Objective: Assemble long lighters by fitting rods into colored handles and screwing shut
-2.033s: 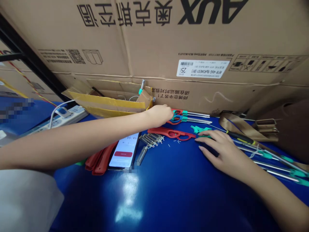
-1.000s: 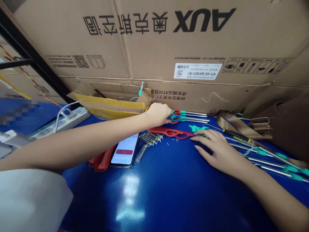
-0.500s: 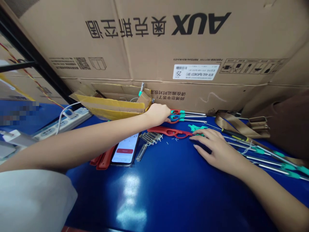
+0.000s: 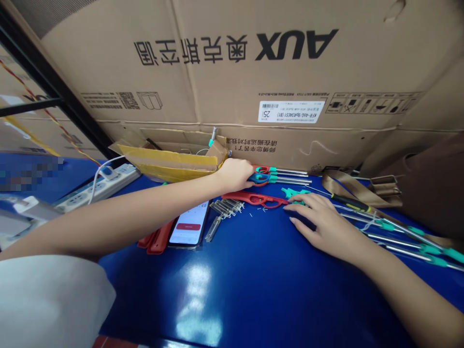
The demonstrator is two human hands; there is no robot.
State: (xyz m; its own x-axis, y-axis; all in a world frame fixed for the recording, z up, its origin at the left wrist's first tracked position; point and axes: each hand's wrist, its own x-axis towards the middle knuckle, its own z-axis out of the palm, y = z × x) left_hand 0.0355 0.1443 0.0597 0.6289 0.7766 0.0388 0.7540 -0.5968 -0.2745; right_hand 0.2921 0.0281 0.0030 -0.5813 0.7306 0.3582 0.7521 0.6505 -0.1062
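My left hand point(image 4: 234, 175) is closed at the handle end of long-nosed gas lighters point(image 4: 263, 179), which have red and blue handles, green collars and metal tubes. Its fingers hide the rear of the handles. In front lies a red lighter shell half point(image 4: 250, 197), its narrow tip pointing right. My right hand point(image 4: 321, 217) rests palm down on the table with fingers stretched and apart, the fingertips by the shell's tip. Green plastic pieces point(image 4: 290, 192) lie just behind those fingers. Several clear fuel tanks point(image 4: 226, 208) lie left of centre, beside a phone point(image 4: 187, 224).
A yellow-taped cardboard box point(image 4: 170, 162) stands at the back, against a large carton point(image 4: 217, 96). Red shells point(image 4: 159, 239) lie beside the phone. At right are a screwdriver point(image 4: 350, 202) and metal tubes with green collars point(image 4: 402, 244). A power strip point(image 4: 101, 183) sits left.
The nearest lighter at my left hand has shifted back against the blue one, so their tubes lie closer together. My right hand stays in place. The view has tilted slightly.
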